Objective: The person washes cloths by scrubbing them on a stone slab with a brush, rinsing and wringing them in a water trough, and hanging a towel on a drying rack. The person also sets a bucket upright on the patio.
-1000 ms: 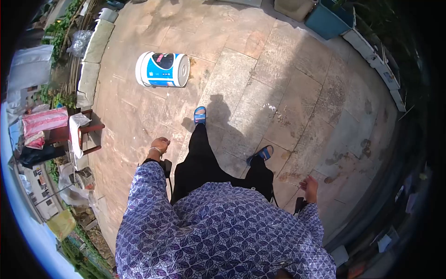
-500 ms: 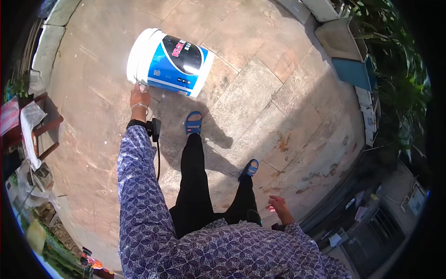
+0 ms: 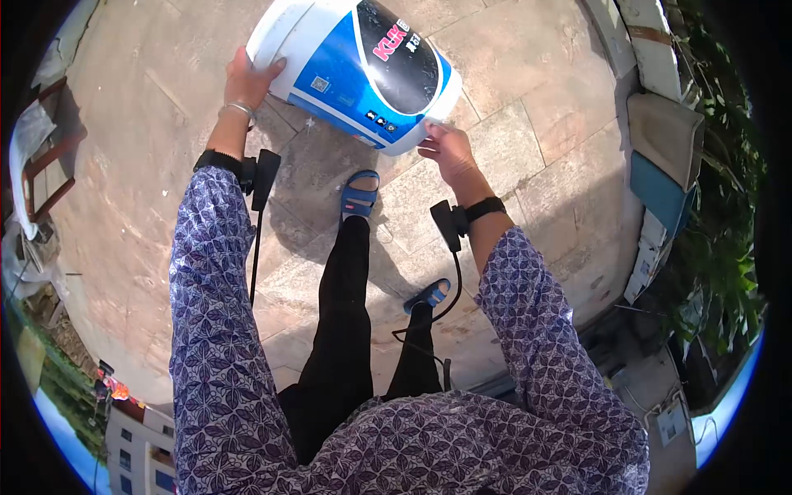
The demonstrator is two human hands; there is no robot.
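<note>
A white plastic bucket point(image 3: 330, 82) with a blue and black label lies tilted on its side at the top of the view, its wide white collar to the left. My left hand point(image 3: 250, 77) is closed on the collar, thumb on the near side. On the right, my right hand point(image 3: 450, 153) grips the edge of the narrower end, fingers curled under it. The bucket's far side runs out of view. Whether it touches the ground cannot be made out.
Stone paving point(image 3: 511, 140) spreads around my feet, which wear blue sandals point(image 3: 360, 195). A beige bin point(image 3: 667, 136) and a teal container point(image 3: 657, 191) stand along the right by plants. Wooden furniture point(image 3: 54, 161) stands at the left. Cables hang from both wrists.
My right hand has come up from low on the right and taken hold of the bucket's narrower end. The bucket appears larger and further right, and my left hand has moved up along the collar.
</note>
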